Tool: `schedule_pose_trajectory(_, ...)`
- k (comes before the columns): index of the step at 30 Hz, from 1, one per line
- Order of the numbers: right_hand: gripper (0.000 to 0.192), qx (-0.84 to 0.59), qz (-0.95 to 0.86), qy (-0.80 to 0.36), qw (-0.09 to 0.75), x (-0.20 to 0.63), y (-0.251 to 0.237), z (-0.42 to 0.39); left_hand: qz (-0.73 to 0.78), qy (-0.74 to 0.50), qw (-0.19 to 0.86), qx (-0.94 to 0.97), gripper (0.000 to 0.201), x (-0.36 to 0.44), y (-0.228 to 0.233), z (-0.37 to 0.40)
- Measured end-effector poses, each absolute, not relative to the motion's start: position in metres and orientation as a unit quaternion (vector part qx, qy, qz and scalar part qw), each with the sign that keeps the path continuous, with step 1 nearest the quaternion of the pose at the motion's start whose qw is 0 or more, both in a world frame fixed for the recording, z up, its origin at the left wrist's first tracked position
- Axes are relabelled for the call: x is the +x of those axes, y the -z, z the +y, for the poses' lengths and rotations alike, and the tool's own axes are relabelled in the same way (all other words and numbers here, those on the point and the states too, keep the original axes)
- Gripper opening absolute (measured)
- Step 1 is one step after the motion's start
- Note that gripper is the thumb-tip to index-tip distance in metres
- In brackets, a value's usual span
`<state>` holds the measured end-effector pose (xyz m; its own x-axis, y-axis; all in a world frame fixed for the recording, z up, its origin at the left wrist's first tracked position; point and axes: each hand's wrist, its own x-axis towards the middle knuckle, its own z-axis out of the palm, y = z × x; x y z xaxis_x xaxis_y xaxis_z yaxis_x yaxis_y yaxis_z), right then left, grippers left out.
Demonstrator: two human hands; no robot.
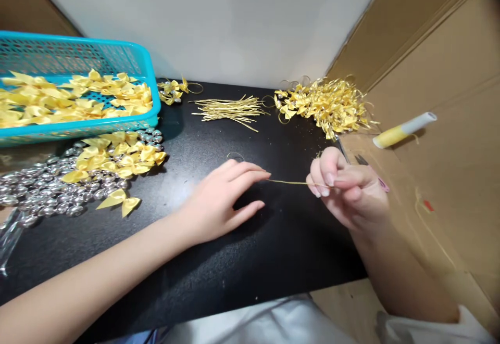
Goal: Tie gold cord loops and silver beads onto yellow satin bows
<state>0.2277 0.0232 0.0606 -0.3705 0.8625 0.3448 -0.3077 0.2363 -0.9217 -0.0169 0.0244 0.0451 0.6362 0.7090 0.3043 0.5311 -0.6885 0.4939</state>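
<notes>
While right hand (344, 185) pinches gold wire (289, 181), left hand (222, 198) spread, fingertip touching wire; no writing legible.

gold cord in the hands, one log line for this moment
right hand: pinches gold cord | left hand: fingertips at cord's free end | black table: beneath

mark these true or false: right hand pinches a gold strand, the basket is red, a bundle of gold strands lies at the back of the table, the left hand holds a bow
1. The right hand pinches a thin gold strand. True.
2. The basket is red. False: it is turquoise, with yellow bows in it.
3. A bundle of gold strands lies at the back of the black table. True.
4. The left hand holds a bow. False: its fingers are open, fingertips at the strand's end; the loose bow lies apart on the table.
</notes>
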Motion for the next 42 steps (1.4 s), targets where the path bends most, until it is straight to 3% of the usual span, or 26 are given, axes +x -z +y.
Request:
schedule_pose_trajectory(4, 0.010, -0.230, -0.557, -0.586, 0.541, 0.225, -0.074, 0.026, 0.304, -0.191, 0.356, 0.863, 0.021, -0.006, -0.038, 0.049)
schedule_pose_trajectory(7, 0.007, -0.261, -0.517, -0.581, 0.572, 0.230, -0.080, 0.034, 0.355, -0.209, 0.496, 0.764, 0.034, -0.007, -0.034, 0.061)
schedule_pose_trajectory(11, 0.012, -0.346, -0.490, -0.540, 0.590, 0.240, -0.069, 0.049, 0.358, -0.318, 0.688, 0.546, 0.040, -0.007, -0.026, 0.065)
schedule_pose_trajectory(13, 0.016, -0.421, -0.510, -0.518, 0.542, 0.242, -0.056, 0.054, 0.340, -0.395, 0.741, 0.423, 0.040, -0.006, -0.025, 0.064)
schedule_pose_trajectory(16, 0.022, -0.493, -0.558, -0.532, 0.404, 0.238, -0.038, 0.056, 0.337, -0.463, 0.763, 0.300, 0.035, -0.005, -0.026, 0.065)
schedule_pose_trajectory(19, 0.023, -0.493, -0.571, -0.569, 0.327, 0.228, -0.028, 0.052, 0.375, -0.498, 0.738, 0.261, 0.027, -0.005, -0.028, 0.067)
schedule_pose_trajectory(23, 0.021, -0.467, -0.585, -0.595, 0.293, 0.219, -0.028, 0.045, 0.426, -0.497, 0.709, 0.262, 0.017, -0.004, -0.024, 0.069)
schedule_pose_trajectory(29, 0.011, -0.334, -0.637, -0.630, 0.294, 0.218, -0.043, 0.032, 0.463, -0.445, 0.639, 0.423, 0.025, 0.000, -0.017, 0.066)
schedule_pose_trajectory(34, 0.013, -0.227, -0.624, -0.686, 0.298, 0.217, -0.053, 0.022, 0.461, -0.342, 0.598, 0.560, 0.031, 0.007, -0.022, 0.055)
schedule_pose_trajectory(38, 0.013, -0.205, -0.602, -0.721, 0.275, 0.213, -0.052, 0.018, 0.412, -0.279, 0.688, 0.528, 0.044, 0.014, -0.028, 0.048)
schedule_pose_trajectory(42, 0.014, -0.218, -0.573, -0.757, 0.228, 0.206, -0.046, 0.016, 0.375, -0.272, 0.786, 0.410, 0.040, 0.017, -0.028, 0.046)
